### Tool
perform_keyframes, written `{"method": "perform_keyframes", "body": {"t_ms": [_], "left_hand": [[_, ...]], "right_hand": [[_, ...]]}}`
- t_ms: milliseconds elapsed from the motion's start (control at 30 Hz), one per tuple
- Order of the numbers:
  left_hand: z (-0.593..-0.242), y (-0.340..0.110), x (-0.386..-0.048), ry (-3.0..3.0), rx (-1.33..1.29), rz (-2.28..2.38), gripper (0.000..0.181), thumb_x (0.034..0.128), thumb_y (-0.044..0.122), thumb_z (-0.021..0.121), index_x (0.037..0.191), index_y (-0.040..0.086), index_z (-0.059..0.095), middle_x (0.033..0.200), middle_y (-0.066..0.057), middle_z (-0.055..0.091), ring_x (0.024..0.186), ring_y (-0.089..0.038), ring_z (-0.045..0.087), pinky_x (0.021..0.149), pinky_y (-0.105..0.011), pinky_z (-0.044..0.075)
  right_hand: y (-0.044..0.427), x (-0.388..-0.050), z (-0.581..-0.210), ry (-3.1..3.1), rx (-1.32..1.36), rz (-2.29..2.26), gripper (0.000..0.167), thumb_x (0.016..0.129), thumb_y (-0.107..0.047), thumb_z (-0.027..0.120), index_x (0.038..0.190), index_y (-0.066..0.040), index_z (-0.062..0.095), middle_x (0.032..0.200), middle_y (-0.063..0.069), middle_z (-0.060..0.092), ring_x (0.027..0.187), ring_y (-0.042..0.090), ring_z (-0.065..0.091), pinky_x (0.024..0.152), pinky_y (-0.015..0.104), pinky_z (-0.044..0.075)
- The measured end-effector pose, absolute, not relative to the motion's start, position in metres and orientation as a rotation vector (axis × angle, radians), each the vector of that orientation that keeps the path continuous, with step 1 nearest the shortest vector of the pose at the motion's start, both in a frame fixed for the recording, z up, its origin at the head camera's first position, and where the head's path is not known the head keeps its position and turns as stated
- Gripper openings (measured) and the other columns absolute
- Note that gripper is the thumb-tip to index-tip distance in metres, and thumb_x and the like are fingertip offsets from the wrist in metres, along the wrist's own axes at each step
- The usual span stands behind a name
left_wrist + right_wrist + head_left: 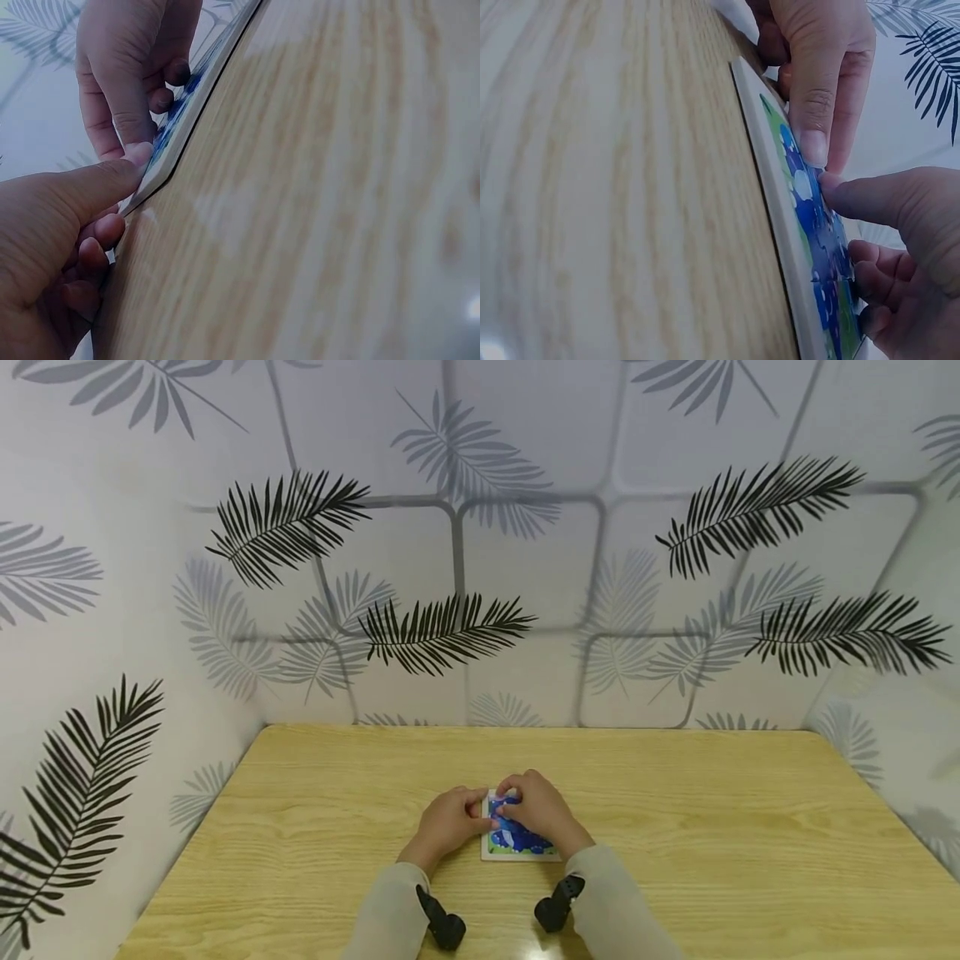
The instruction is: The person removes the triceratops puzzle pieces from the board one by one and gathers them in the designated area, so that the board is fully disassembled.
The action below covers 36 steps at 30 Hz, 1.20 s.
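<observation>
A jigsaw puzzle (pixel 517 839) with a blue picture and green patches lies flat on the table in a pale wooden frame (pixel 761 154). My left hand (pixel 450 822) grips the frame's left side, its thumb (pixel 112 180) over the top and the other fingers bent at the edge. Over the upper left part of the picture, my right hand (pixel 540 810) has bent fingers, with thumb and forefinger close together. The right thumb (pixel 855 196) touches the surface near the left thumb. Whether a loose piece sits between the right fingertips is hidden.
The wood-grain table (pixel 337 793) extends around the puzzle. Behind it stands a pale wall covering (pixel 525 568) with a leaf print. A black wrist device (pixel 442 922) is worn at the left cuff, another black device (pixel 558 906) at the right cuff.
</observation>
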<state>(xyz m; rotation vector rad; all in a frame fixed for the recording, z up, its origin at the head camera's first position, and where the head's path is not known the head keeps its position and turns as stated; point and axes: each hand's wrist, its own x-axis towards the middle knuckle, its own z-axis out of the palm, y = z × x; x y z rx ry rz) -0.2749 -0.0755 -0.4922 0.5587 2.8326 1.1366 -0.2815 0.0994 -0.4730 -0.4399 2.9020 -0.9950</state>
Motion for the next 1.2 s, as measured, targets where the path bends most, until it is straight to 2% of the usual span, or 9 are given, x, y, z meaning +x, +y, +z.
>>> {"method": "perform_keyframes", "body": {"t_ms": [367, 600, 900, 1200], "left_hand": [[-0.4925, -0.0723, -0.2731, 2.827, 0.569, 1.137, 0.056, 0.0805, 0.03, 0.076, 0.128, 0.004, 0.06, 0.071, 0.005, 0.043, 0.06, -0.009, 0.037, 0.059, -0.025, 0.031], [-0.4915, -0.0748, -0.2751, 2.833, 0.556, 1.142, 0.057, 0.0799, 0.03, 0.076, 0.128, 0.004, 0.06, 0.071, 0.004, 0.043, 0.06, -0.009, 0.037, 0.058, -0.024, 0.03], [-0.4896, -0.0757, -0.2745, 2.83, 0.576, 1.154, 0.054, 0.0803, 0.029, 0.076, 0.126, 0.004, 0.062, 0.071, 0.005, 0.044, 0.06, -0.009, 0.037, 0.057, -0.023, 0.03], [-0.4893, -0.0777, -0.2751, 2.807, 0.622, 1.14, 0.056, 0.0812, 0.031, 0.075, 0.127, 0.003, 0.06, 0.071, 0.005, 0.045, 0.06, -0.008, 0.038, 0.058, -0.023, 0.031]], "right_hand": [[0.1037, -0.2821, -0.4677, 2.779, -0.347, -1.071, 0.014, 0.082, -0.011, 0.073, 0.093, -0.013, 0.064, 0.084, 0.006, 0.047, 0.072, 0.02, 0.046, 0.062, 0.031, 0.036], [0.0993, -0.285, -0.4705, 2.752, -0.325, -1.194, 0.015, 0.083, -0.007, 0.071, 0.094, -0.012, 0.062, 0.093, 0.006, 0.054, 0.083, 0.021, 0.05, 0.077, 0.041, 0.043], [0.0954, -0.2836, -0.4727, 2.761, -0.169, -1.298, 0.008, 0.087, -0.008, 0.065, 0.094, -0.011, 0.066, 0.093, 0.002, 0.062, 0.087, 0.019, 0.056, 0.083, 0.042, 0.046], [0.1031, -0.2886, -0.4737, 2.691, -0.089, -1.524, 0.006, 0.087, -0.003, 0.065, 0.092, -0.003, 0.068, 0.081, 0.003, 0.059, 0.076, 0.016, 0.051, 0.071, 0.03, 0.044]]}}
